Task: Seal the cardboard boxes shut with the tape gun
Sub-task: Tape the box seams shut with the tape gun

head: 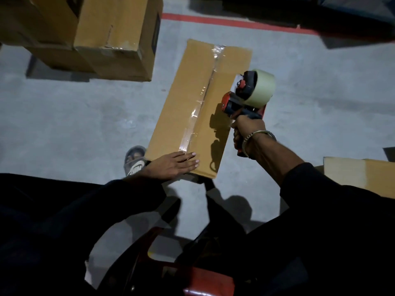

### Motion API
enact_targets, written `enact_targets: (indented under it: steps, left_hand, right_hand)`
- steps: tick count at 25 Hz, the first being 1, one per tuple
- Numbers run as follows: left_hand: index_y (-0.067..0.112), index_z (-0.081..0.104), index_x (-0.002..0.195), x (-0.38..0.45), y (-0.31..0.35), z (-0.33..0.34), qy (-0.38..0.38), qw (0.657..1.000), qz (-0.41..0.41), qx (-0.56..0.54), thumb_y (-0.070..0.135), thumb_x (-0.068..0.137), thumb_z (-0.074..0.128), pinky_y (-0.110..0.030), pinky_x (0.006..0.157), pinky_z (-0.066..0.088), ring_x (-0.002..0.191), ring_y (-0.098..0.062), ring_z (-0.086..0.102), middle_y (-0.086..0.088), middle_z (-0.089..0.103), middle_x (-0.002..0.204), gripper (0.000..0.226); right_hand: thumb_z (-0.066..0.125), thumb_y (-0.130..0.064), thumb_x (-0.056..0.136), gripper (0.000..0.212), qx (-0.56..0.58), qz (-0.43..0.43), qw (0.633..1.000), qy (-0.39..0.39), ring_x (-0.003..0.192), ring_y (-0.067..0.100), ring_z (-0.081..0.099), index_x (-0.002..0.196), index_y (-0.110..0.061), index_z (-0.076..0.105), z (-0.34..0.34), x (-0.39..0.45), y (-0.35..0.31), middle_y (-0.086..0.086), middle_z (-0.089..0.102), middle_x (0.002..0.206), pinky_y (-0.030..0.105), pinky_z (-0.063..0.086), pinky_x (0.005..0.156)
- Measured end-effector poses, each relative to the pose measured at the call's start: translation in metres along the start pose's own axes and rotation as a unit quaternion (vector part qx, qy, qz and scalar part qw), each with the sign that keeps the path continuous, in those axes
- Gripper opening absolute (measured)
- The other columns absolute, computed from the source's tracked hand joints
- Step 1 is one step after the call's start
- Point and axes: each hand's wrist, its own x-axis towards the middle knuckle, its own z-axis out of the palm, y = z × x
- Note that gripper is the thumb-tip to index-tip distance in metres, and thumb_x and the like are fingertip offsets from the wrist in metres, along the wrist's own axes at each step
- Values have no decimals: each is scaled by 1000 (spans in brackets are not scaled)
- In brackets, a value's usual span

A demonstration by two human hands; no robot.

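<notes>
Landmark: the long cardboard box (198, 107) lying flat on the grey concrete floor (85, 116), mid-frame.

Nearest the camera, below the box, a red object (205, 283) is cut off by the lower frame edge and largely hidden by the person's dark sleeves; its identity cannot be determined. Dark trousers fill the lower left corner and hide the floor there.

At the near end of the box, the left hand (173, 165) lies flat on the top face, fingers straight and together, fingertips at the end of the tape strip (201, 99). Just left of that near end, a foot in a sandal (134, 160) touches or nearly touches the box corner; contact cannot be confirmed.

Right of the box, the right hand (248, 131) is wrapped round the handle of the tape gun (245, 97), lifted clear of the box top. A metal bangle (257, 135) sits on that wrist. The gun's pale tape roll (261, 87) faces away from the box. The gun throws a shadow on the right flap.

The clear strip runs along the centre seam of the box, glossy and wrinkled at the far end.

Further right, a second carton (363, 176) is cut off by the frame edge. Beyond the box to the left, a stack of larger cartons (111, 37) stands, cropped at the top. Behind the far end, a red floor line (224, 21) crosses the concrete; the area past it is too dark to read
</notes>
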Motion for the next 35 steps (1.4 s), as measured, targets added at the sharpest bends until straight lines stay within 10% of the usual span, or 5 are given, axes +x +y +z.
enact_targets:
  steps: [6, 12, 18, 22, 35]
  left_hand:
    - [26, 22, 166, -20, -59, -14, -37, 996, 12, 76, 18, 103, 50, -55, 125, 25, 159, -37, 17, -15, 14, 173, 68]
    - [33, -11, 165, -44, -15, -13, -36, 930, -352, -101, 23, 101, 60, -55, 126, 24, 161, -33, 4, -16, -6, 173, 97]
    - [30, -5, 164, 28, 10, -9, 101, 539, -687, -476, 99, 81, 25, -60, 120, 30, 156, -38, 24, -8, 18, 172, 112]
    - [36, 39, 149, 45, 21, -4, 139, 464, -697, -529, 87, 89, 37, -51, 105, 49, 126, -28, 60, 2, 62, 141, 78]
    - [37, 35, 156, 2, -14, -4, 89, 578, -564, -583, 70, 97, 51, -51, 104, 54, 126, -25, 64, 0, 63, 143, 70]
  right_hand:
    - [55, -24, 62, 20, -90, -65, 993, -38, 41, 21, 39, 77, -14, 65, 27, -13, 19, 6, 48, 55, 32, 37, 48]
    - [58, -8, 83, 10, -110, -44, 990, -73, 36, 19, 35, 73, -10, 59, 47, -12, 4, 6, 42, 54, 27, 31, 44]
    - [57, -7, 87, 22, -82, -33, 992, -86, 36, 18, 36, 66, -13, 54, 61, -14, -6, 5, 42, 53, 26, 33, 44]
    - [60, -6, 87, 23, -110, -34, 989, -88, 37, 17, 36, 66, -13, 54, 56, -18, 4, 5, 42, 54, 26, 32, 43]
    - [63, -8, 90, 15, -128, 39, 977, -164, 37, 13, 26, 81, -14, 53, 40, -7, 6, -1, 32, 51, 23, 28, 40]
